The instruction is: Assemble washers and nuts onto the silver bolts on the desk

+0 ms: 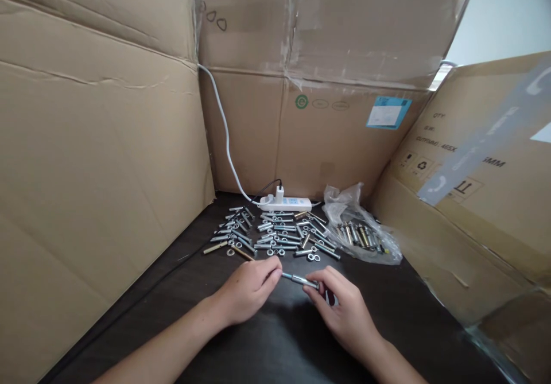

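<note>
Between my two hands, a silver expansion bolt [297,279] is held over the dark table, lying nearly level with a slight downward tilt to the right. My left hand [253,289] pinches its left end, and the fingers hide that tip. Thumb and fingers of my right hand [340,301] close on the bolt's sleeve near the right end. Just beyond the hands lie rows of loose bolts and sleeves [282,229], with washers and nuts [314,258] scattered among them. A brass-coloured sleeve [215,248] rests at the near left of this spread.
A clear plastic bag [387,252] with several assembled bolts [364,236] lies at the right. Behind the parts sits a white power strip [297,204] with a plug and cables. Cardboard walls [258,131] enclose the dark table [172,309] at back, left and right.
</note>
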A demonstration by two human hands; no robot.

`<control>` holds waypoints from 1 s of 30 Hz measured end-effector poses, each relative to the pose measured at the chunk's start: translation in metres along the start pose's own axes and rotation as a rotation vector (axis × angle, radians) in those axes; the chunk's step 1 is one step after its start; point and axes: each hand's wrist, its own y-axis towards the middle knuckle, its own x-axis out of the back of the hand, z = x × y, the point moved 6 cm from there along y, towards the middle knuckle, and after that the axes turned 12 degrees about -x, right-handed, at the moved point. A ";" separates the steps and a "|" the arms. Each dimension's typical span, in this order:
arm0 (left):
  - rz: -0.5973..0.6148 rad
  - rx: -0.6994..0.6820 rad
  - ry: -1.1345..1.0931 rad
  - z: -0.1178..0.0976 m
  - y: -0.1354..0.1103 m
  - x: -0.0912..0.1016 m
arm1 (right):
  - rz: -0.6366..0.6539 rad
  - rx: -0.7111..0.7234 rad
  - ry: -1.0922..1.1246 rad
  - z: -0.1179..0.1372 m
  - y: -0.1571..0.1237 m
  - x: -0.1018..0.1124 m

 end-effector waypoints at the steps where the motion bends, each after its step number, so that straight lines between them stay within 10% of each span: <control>1: -0.008 0.000 -0.004 0.000 0.000 0.000 | 0.001 0.004 -0.001 0.000 0.000 0.000; 30: -0.110 0.032 -0.102 0.007 -0.001 -0.002 | -0.005 -0.006 0.000 -0.001 -0.001 -0.006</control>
